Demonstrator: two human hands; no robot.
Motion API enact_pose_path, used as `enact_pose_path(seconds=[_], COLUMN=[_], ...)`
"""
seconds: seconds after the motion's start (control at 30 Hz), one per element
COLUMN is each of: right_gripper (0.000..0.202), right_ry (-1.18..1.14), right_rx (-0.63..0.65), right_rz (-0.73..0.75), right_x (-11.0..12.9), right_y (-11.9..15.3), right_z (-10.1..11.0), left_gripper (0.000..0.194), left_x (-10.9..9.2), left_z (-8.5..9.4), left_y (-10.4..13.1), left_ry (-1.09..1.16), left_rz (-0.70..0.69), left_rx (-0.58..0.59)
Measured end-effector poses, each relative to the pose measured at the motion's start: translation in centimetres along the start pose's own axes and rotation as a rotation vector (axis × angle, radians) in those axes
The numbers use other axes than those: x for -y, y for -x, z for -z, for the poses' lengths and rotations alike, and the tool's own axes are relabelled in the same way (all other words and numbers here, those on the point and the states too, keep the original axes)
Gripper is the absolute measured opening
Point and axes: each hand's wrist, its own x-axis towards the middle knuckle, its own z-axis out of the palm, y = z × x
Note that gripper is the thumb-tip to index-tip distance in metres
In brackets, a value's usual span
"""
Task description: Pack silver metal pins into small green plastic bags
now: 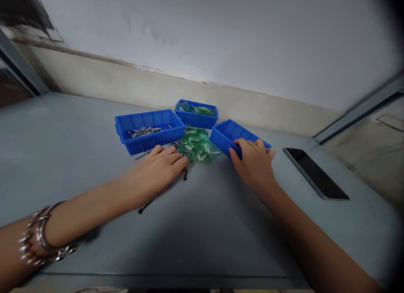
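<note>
Loose screws (177, 146) lie in a scatter near the middle of the counter (202, 238), towards its far edge. The left hand (167, 163) rests over the near side of this scatter, fingers bent down and lying close together; whether they are closed on a screw cannot be told, since the back of the hand hides the tips. One dark screw (185, 174) shows just beside those fingers, pointing towards the counter's near edge, and another dark screw (140, 211) sticks out from beneath the left wrist.

Touching the scatter on its right is a heap of green packets (200, 146), clear enough to show metal pieces inside. To the right of the heap stands the right blue bin (221, 140), set at a slant. The right hand (252, 158) is clamped on its near wall, thumb outside and fingers over the rim; most of the inside is hidden.

On the other side, the left blue bin (154, 142) holds a loose pile of silvery screws (145, 131). Behind the heap, by the counter's far edge, the rear blue bin (197, 119) holds more green packets.

Further out, a dark-screened phone (317, 173) lies flat towards the counter's right edge. Bracelets (41, 236) circle the left wrist. A pale wall (202, 40) rises behind the counter's far edge.
</note>
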Motion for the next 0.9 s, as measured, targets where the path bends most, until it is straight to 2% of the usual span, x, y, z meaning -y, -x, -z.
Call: enact_pose_path(seconds=[0.2,0.47,0.9], right_gripper=[0.017,0.019,0.031], right_ry=[0.004,0.022,0.025], right_rx=[0.033,0.060,0.059], right_rz=[-0.012,-0.033,-0.071], right_x=[0.13,0.42,0.69], right_y=[-0.09,-0.10,-0.05], right_z=[0.25,0.52,0.74], left_gripper=[0.028,0.029,0.024], left_x=[-0.20,-0.30,-0.27], left_z=[0.69,0.78,0.81], left_y=[-0.16,-0.33,-0.32], left_ry=[0.071,0.060,0.063], left_rz=[-0.018,-0.062,-0.092], left_rx=[-0.073,-0.106,-0.104])
